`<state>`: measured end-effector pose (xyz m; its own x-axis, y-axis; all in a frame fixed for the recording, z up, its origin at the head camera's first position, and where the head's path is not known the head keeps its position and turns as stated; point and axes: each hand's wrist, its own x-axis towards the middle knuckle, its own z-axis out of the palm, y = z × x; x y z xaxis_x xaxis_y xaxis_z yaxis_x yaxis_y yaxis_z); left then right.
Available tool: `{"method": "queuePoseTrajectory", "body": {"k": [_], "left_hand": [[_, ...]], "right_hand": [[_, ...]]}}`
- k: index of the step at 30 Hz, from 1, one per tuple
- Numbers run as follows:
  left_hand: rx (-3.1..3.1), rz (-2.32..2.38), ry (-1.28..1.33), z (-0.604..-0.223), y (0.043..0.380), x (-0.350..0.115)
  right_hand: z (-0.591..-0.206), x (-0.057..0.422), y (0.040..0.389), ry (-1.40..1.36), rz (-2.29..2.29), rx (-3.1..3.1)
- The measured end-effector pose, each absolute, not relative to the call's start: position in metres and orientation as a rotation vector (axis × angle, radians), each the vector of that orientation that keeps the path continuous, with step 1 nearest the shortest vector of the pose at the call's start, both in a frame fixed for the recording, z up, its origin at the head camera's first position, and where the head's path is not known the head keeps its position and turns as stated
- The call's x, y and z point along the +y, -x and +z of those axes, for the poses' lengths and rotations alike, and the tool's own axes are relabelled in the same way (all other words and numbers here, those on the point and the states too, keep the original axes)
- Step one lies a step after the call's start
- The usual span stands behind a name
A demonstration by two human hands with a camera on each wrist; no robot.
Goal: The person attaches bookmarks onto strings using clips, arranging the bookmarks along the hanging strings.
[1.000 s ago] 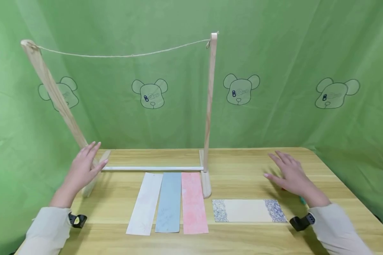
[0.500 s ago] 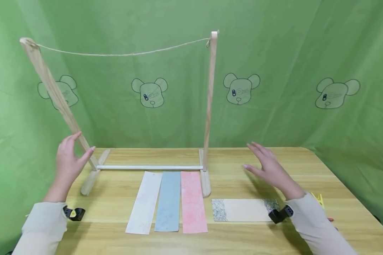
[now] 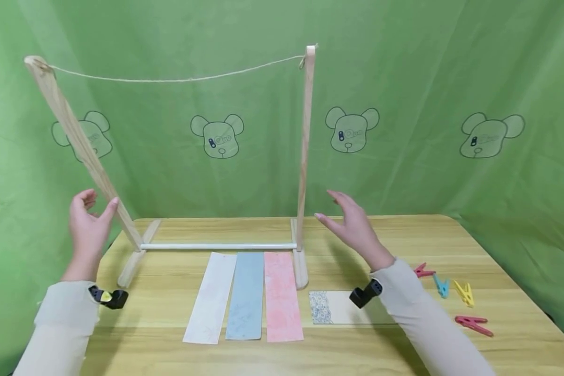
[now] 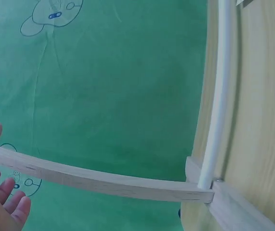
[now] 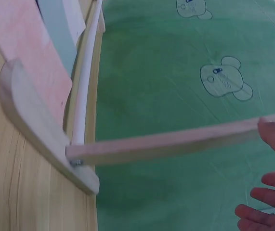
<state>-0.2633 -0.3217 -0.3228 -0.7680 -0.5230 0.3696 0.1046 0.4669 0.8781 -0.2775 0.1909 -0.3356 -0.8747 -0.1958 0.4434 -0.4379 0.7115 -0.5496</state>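
A wooden frame with two upright posts stands on the table, a string (image 3: 169,81) tied between the post tops and a white rod (image 3: 216,246) joining the feet. My left hand (image 3: 88,224) is beside the left post (image 3: 82,141), thumb overlapping it in the head view; the left wrist view has thumb and loosely bent fingers on either side of the post with nothing gripped. My right hand (image 3: 354,230) hovers right of the right post (image 3: 305,151), thumb and fingers spread towards it. White (image 3: 209,300), blue (image 3: 245,297) and pink (image 3: 283,297) strips lie before the rod.
A cream strip with a blue lace pattern (image 3: 320,308) lies flat to the right, partly covered by my right wrist camera and sleeve. Beyond it are several clothespins, among them a yellow one (image 3: 464,293), a teal one (image 3: 442,286) and a red one (image 3: 473,325). Green cloth hangs behind.
My right hand has moved left and up towards the right post, uncovering the clothespins. My left hand has drawn left and up alongside the left post. The frame and strips stay put.
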Motion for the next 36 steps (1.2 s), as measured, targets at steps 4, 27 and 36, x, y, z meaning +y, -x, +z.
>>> {"method": "queuePoseTrajectory", "body": {"k": [4, 27, 36], "left_hand": [[-2.07, -1.384, -0.41, -0.32, 0.27, -0.325], [-2.194, -1.341, -0.414, -0.332, 0.295, -0.333], [-2.058, -1.377, -0.479, -0.337, 0.299, -0.331]], "right_hand": [[-0.336, 0.176, 0.282, -0.425, 1.107, -2.482], [-0.334, 0.122, 0.302, -0.305, 1.383, -2.231], [-0.34, 0.116, 0.308, -0.279, 1.386, -2.123]]}}
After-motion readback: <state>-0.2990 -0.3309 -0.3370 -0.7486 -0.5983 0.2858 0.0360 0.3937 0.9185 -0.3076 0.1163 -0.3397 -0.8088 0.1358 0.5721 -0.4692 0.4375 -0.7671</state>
